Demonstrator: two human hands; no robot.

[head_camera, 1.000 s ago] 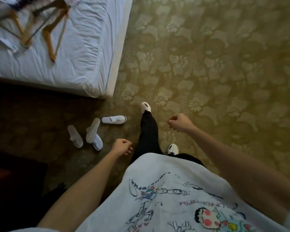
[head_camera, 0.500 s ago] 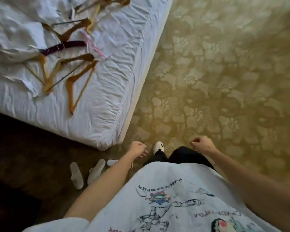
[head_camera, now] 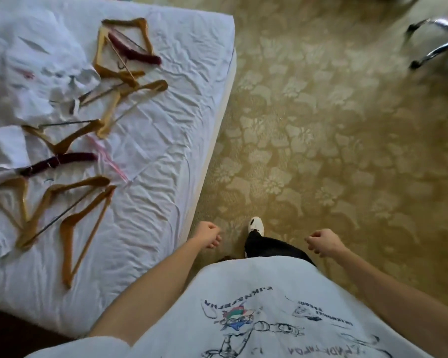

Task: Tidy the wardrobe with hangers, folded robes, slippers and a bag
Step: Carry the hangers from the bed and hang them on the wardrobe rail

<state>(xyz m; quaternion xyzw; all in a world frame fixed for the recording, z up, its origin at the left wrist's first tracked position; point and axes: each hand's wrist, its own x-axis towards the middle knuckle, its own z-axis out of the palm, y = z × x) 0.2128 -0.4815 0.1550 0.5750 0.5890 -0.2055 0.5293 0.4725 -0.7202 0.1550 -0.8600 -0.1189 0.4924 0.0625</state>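
Rumpled bed [head_camera: 166, 140] bearing overlapped wooden hangers [head_camera: 70, 218]; left hand [head_camera: 208, 235], right hand [head_camera: 322, 241] curled, empty; crossed hangers may snag when lifted

Hangers [head_camera: 70, 223] lie scattered on the bed [head_camera: 166, 151], crumpled cloth [head_camera: 23, 81] at their left, while the carpet [head_camera: 334, 151] spreads right of the bed, a wheeled frame [head_camera: 435, 40] at its far right.
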